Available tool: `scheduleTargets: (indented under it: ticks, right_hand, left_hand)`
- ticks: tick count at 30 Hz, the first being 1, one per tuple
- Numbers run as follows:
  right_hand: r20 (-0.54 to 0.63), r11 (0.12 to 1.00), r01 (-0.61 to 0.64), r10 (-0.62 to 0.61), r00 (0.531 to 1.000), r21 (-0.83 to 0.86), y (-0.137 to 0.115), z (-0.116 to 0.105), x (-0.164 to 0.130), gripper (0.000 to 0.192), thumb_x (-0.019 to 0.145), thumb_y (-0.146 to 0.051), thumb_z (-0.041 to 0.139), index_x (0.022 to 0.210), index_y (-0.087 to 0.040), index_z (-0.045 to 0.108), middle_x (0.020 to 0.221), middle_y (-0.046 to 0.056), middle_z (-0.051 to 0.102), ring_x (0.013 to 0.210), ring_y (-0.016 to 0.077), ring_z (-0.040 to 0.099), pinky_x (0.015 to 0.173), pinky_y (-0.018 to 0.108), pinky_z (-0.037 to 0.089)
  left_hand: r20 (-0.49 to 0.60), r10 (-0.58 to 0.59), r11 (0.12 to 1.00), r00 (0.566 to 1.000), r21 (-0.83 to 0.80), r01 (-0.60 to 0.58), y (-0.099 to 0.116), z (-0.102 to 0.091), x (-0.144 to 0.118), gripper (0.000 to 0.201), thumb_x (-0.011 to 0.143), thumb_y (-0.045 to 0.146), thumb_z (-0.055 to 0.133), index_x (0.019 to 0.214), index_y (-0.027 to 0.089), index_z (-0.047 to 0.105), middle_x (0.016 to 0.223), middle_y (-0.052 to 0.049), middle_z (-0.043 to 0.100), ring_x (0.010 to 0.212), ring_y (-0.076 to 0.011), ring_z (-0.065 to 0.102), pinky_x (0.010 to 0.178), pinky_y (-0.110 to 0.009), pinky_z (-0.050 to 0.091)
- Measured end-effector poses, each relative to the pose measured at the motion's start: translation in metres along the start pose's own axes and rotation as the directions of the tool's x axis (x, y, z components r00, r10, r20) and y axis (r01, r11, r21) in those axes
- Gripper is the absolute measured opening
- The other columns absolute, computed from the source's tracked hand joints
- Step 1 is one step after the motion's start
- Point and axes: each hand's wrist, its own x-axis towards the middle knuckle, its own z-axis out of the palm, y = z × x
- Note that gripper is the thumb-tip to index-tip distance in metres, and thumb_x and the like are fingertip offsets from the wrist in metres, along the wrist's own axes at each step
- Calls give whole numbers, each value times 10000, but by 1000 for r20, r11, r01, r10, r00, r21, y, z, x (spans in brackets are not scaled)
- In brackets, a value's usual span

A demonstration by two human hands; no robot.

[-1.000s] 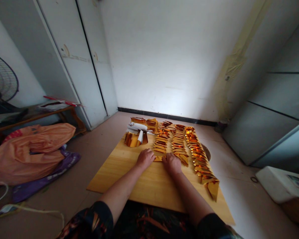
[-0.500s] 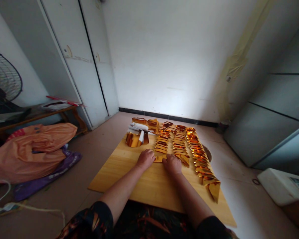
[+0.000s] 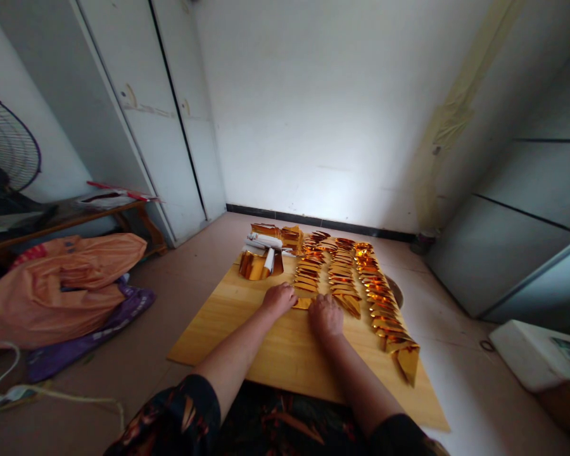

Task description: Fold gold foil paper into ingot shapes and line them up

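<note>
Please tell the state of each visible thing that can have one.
Gold strip: lying on the board
Left hand: curled at strip's left end
Right hand: curled at strip's right end
Folded gold pieces: overlapping in rows
Cabinet doors: appear shut
Orange bag: crumpled
Fan: running or not, unclear

White wall (image 3: 313, 114), black skirting (image 3: 275, 213), pinkish floor (image 3: 180, 278); pale wardrobe (image 3: 147, 152) on the left, fan (image 3: 12, 142) by a wooden bench (image 3: 147, 227); grey unit (image 3: 513, 240) right, maybe a fridge, kinda dim there; soft light mid-wall
</note>
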Motion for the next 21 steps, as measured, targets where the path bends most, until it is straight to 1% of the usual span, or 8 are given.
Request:
scheduleTargets:
  ticks: [5, 8, 13, 15, 17, 19, 21]
  right_hand:
    - [-19, 1000, -7, 7, 1000, -13, -1, 1, -1, 260, 910, -230, 400, 966, -152, 641, 1008, 155, 645, 921, 255, 617, 697, 317, 459]
    - [-7, 1000, -2, 2, 1000, -1, -2, 1, -2, 251, 893, -220, 410, 971, -151, 639, 1014, 157, 630, 920, 261, 611, 664, 315, 454]
    - [-9, 999, -48, 48, 999, 8, -3, -1, -2, 237, 890, -227, 415, 1025, -168, 602, 1034, 138, 593, 916, 237, 586, 639, 291, 435]
    - [-31, 1000, -1, 1, 1000, -2, -2, 0, -2, 230, 893, -222, 423, 1053, -189, 586, 1057, 123, 575, 945, 232, 560, 634, 282, 426]
    - [-46, 993, 114, -116, 992, -35, 0, 2, -2, 220, 904, -213, 418, 1035, -211, 595, 1074, 109, 566, 980, 232, 527, 656, 284, 421]
    - [-36, 970, 228, -232, 972, -78, 1, 4, -2, 218, 912, -204, 412, 984, -211, 618, 1058, 102, 573, 990, 234, 504, 702, 300, 416]
    - [-24, 958, 268, -272, 962, -102, 3, 5, -2, 228, 917, -193, 406, 960, -195, 631, 1025, 104, 585, 977, 234, 495, 744, 317, 404]
  left_hand:
    - [9, -5, 1000, 1000, 4, 5, 2, -2, 0, 202, 867, 316, 493, 823, 201, 653, 940, -54, 651, 856, -179, 622, 718, -269, 444]
    - [7, -1, 1000, 1000, 4, 1, 3, -3, 0, 203, 866, 319, 491, 825, 201, 651, 946, -53, 650, 850, -182, 623, 710, -274, 445]
    - [-12, -7, 1000, 1000, -1, 7, 2, -2, -1, 166, 852, 324, 523, 818, 207, 636, 935, -39, 647, 824, -173, 618, 697, -267, 443]
    - [-24, -9, 1000, 1000, -5, 9, 2, 0, -2, 146, 851, 326, 534, 861, 213, 625, 936, -35, 643, 829, -169, 613, 704, -261, 440]
    - [-45, -4, 1000, 999, -11, 3, 1, 1, -4, 152, 850, 326, 545, 933, 214, 605, 948, -39, 636, 852, -174, 606, 721, -263, 438]
    - [-81, 18, 1000, 997, -10, -18, 1, 2, -6, 168, 849, 315, 553, 974, 208, 589, 956, -53, 629, 892, -190, 595, 752, -277, 435]
    - [-120, 53, 999, 991, 9, -53, 1, 2, -8, 139, 849, 290, 553, 946, 200, 598, 959, -70, 623, 934, -209, 580, 793, -300, 425]
